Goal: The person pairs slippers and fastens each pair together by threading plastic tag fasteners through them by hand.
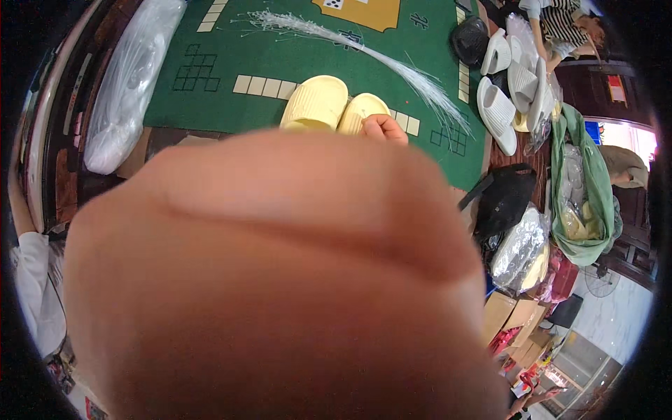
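A large blurred hand, which I take for my left hand point(280, 280), is raised very close to the camera and fills the lower middle of the view. Its fingers cannot be made out. Beyond it, my right hand point(386, 129) shows only in part, its fingers curled against the right-hand slipper of a pale yellow pair. That slipper point(360, 112) and the left-hand slipper point(318, 96) stand side by side on a green patterned mat point(231, 115), their near ends hidden. Farther back lies a bundle of thin white plastic ties point(378, 57), spread at both ends.
Clear plastic packaging point(133, 84) lies along the left edge. To the right are white slippers point(495, 112), a black bag point(507, 196), wrapped slippers point(521, 248) and a green sack point(584, 182). Other people appear at upper right point(570, 28) and as a white sleeve point(38, 280) at left.
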The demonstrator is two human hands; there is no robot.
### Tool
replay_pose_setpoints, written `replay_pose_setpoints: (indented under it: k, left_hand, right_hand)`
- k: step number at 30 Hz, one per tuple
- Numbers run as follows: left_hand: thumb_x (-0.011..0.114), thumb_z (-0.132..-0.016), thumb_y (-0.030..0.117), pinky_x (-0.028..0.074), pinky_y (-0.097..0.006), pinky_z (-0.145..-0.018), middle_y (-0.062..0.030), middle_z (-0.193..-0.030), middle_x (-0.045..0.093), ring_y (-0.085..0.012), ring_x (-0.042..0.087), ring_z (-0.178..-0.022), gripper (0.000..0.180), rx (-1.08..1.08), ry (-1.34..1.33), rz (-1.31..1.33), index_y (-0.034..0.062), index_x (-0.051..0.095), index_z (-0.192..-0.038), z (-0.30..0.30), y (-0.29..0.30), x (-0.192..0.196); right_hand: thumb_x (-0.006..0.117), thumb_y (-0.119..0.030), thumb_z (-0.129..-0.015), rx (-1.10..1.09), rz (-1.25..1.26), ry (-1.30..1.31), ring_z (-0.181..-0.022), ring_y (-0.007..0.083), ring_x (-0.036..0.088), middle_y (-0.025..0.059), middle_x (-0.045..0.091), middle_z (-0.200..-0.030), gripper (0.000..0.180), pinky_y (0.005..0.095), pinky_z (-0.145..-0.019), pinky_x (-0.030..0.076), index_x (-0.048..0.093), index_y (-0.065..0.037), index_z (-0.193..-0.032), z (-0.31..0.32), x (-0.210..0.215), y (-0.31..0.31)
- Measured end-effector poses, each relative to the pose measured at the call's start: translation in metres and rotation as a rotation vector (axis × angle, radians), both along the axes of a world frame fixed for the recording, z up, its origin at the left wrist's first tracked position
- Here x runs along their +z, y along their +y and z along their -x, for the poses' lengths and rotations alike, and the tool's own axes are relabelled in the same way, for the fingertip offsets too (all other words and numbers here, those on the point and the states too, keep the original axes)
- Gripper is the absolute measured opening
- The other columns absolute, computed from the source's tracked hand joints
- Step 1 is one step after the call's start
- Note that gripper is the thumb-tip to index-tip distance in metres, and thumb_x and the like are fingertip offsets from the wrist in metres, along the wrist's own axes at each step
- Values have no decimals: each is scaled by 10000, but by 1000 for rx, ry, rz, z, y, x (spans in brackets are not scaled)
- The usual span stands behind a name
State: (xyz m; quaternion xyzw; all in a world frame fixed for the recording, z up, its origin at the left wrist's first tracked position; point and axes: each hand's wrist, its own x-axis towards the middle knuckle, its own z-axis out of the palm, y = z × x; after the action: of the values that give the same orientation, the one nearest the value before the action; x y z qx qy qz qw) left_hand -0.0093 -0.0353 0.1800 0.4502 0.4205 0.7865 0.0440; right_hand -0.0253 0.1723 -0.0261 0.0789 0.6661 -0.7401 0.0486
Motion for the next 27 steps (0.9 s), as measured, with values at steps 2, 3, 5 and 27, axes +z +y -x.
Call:
replay_pose_setpoints:
  k: [2, 3, 5, 27]
  left_hand:
    - [734, -720, 266, 419, -201, -483, -56, -725, 606, -131, 535, -557, 221, 21, -7, 4, 80, 618, -698, -3, -4, 1]
    - [734, -720, 269, 418, -201, -482, -55, -724, 607, -130, 536, -558, 222, 32, -11, 5, 82, 618, -695, -5, -6, 2]
    - [734, -720, 274, 415, -201, -482, -52, -721, 608, -130, 538, -561, 224, 48, -15, 15, 87, 617, -688, -8, -7, 3]
    - [612, -774, 365, 487, -396, -589, -157, -706, 602, -302, 608, -659, 372, 788, 29, 1396, -6, 585, -790, -27, 34, -184]
  right_hand:
    - [558, -94, -839, -4, -1, 63, -567, 27, 454, -14, 564, -664, 92, 168, -526, 359, 596, -17, -809, -1, 2, -3]
    - [558, -97, -839, -3, 5, 73, -567, 26, 450, -15, 564, -663, 94, 170, -528, 357, 596, -16, -808, -1, 0, -1]
    - [559, -98, -839, -8, 8, 61, -569, 26, 450, -15, 564, -664, 94, 172, -530, 356, 596, -17, -810, -2, -2, 1]
    - [523, -73, -859, -47, 476, 84, -555, 94, 444, 25, 528, -680, 67, 213, -515, 353, 546, -31, -813, 0, -3, 15]
